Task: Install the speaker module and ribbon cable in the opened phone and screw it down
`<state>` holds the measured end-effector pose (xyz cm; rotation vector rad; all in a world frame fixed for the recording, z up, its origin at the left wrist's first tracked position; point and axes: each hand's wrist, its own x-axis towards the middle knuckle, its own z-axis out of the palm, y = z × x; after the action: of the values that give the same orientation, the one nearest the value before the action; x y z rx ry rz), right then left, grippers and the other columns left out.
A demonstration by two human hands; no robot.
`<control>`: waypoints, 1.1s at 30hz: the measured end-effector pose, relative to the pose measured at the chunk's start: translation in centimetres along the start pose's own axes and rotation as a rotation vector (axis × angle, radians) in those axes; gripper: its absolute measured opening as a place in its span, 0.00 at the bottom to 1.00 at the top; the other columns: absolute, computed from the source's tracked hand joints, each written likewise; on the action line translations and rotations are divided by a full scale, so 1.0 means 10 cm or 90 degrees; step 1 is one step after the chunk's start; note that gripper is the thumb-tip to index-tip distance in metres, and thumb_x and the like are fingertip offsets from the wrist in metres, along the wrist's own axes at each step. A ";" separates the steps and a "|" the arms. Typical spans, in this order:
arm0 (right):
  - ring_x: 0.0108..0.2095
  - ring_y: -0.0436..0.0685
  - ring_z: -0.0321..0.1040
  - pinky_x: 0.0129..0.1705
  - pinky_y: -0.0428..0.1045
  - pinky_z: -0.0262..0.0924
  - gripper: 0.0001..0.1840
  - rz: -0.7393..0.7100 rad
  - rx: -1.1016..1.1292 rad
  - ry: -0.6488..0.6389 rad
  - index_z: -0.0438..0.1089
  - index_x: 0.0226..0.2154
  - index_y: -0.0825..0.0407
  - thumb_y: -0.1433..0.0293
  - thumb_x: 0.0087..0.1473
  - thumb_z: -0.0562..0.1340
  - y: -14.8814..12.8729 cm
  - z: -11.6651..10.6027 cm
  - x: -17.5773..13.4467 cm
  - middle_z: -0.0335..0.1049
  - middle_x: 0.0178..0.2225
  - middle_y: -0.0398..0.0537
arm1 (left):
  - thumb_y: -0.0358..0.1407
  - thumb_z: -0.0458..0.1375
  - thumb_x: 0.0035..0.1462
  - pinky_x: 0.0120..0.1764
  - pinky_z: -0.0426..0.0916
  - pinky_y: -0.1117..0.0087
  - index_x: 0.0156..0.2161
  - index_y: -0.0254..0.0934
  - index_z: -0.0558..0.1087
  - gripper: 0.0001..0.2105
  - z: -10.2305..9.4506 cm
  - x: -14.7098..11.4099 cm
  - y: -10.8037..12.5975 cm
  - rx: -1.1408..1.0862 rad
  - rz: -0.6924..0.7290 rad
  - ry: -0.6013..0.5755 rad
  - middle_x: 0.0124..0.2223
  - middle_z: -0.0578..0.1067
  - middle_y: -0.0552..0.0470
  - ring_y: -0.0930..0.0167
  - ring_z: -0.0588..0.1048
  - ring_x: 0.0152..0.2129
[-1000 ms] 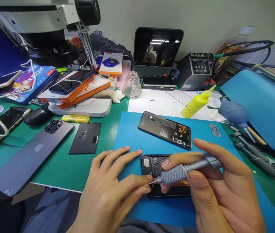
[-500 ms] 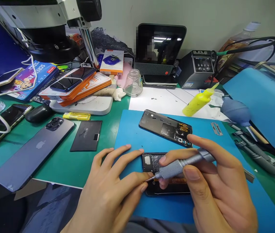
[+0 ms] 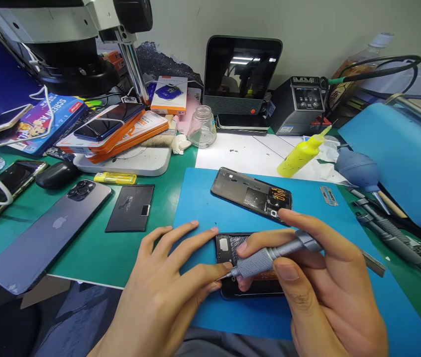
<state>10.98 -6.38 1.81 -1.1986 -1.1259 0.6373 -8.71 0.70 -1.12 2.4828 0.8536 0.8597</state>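
A grey metal screwdriver (image 3: 257, 262) with a knurled grip slants down to the left. My right hand (image 3: 329, 287) is closed around it, the index finger resting by its rear end. Its thin tip runs between the thumb and index finger of my left hand (image 3: 169, 282), which pinch together there while the other fingers stretch out over the mat. Whether a small part sits at the tip is hidden. Below the tool lies an opened phone (image 3: 224, 245), partly covered by my hands. Behind it rests a detached phone cover (image 3: 233, 186), inner side up.
A blue mat (image 3: 199, 198) lies under the work. At left are a grey phone (image 3: 52, 230), a black flat panel (image 3: 131, 208) and a yellow lighter (image 3: 116, 178). Behind stand a glass jar (image 3: 202, 129) and a yellow bottle (image 3: 299, 157). A microscope (image 3: 77, 64) overhangs the upper left.
The view has shifted slightly. My right hand and the screwdriver's rear end have moved a little left, the index finger with them. My left hand keeps its pinch at the tip.
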 end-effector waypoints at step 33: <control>0.42 0.63 0.85 0.37 0.54 0.84 0.26 -0.028 -0.023 0.045 0.72 0.69 0.40 0.59 0.73 0.70 0.10 -0.14 0.00 0.84 0.44 0.53 | 0.31 0.57 0.81 0.69 0.58 0.57 0.59 0.58 0.83 0.17 0.02 -0.01 0.02 0.012 -0.006 0.017 0.72 0.79 0.64 0.67 0.72 0.73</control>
<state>12.45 -6.68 0.92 -1.2148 -1.1055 0.5387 -8.54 0.48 -1.22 2.4868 0.8854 0.8876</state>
